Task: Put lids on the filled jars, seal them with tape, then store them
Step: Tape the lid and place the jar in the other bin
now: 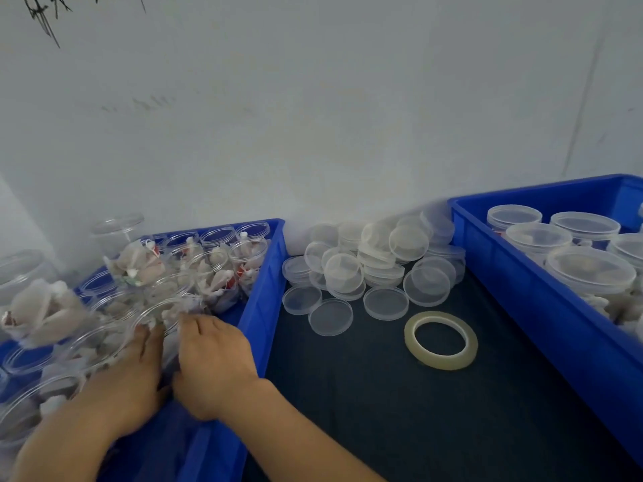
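Left bin (264,290): blue, at the left end of the bench (348,394), crowded with clear filled jars (215,269) standing open, pale packets showing in them.
Open jar (163,307): in the near part of the left bin, tilted, between the two hands; no lid on it.
Left hand (128,377): laid along the open jar's side, fingers (142,339) reaching up to its rim; blur hides whether they curl round it, so I cannot tell the grip.
Right hand (212,363): just beside the left, fingers (189,323) bent and clamped on the open jar's rim.
Lids (375,262): a loose heap of clear round ones on the dark bench against the wall (313,116), between the bins.
Tape roll (440,364): lying flat on the bench, near the front of the lids.
Right bin (522,280): blue, holding lidded jars (588,269) set close together.
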`<state>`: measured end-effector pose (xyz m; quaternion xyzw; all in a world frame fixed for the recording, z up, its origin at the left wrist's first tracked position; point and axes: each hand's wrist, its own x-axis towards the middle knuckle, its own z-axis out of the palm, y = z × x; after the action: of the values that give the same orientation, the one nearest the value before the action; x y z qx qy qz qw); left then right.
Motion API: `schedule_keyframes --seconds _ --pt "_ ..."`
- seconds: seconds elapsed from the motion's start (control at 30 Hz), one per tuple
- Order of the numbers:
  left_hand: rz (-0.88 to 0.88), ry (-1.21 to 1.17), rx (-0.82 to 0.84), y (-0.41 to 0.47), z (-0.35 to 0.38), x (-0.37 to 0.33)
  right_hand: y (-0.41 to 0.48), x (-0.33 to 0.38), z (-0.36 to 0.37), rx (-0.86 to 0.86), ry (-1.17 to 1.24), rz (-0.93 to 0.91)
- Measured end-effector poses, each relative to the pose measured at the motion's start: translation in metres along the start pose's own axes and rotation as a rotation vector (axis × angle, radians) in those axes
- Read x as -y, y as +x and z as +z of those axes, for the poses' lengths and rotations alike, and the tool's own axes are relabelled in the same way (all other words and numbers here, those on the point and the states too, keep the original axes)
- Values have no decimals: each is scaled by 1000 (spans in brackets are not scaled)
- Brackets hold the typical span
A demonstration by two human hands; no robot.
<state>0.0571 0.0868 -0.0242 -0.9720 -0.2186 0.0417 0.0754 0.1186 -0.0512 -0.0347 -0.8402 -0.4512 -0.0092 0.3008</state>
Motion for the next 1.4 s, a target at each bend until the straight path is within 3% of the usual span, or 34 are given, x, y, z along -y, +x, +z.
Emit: schedule_keyframes --seconds 0.33,0.5,0.77,0.9,1.03,1.2,1.27,1.33,1.4 --pt "18 247 -173 -16 -30 -26 5 -6 8 17 -59 -42" --pt "-39 225 -394 -30 -42 -35 3 -5 7 -16 49 -57" --pt "197 -12 -879 -54 -61 -81 -16 -28 -9 -467 490 -106" --pt "318 -146 -920 -73 -68 -122 -39 -54 -21 -580 654 -96" --pt "373 -355 -906 -83 -70 -158 -66 -83 -33 -727 580 5" --pt "488 -571 -674 -61 -38 -195 -106 -131 -38 -711 559 95" --pt "531 -757 -583 -43 -19 -205 -116 -149 -38 -754 558 135" --pt "479 -1020 -568 -22 0 -210 -121 -162 -37 -791 523 164" --pt "344 -1029 -552 9 20 -211 -122 -168 -35 -767 535 196"
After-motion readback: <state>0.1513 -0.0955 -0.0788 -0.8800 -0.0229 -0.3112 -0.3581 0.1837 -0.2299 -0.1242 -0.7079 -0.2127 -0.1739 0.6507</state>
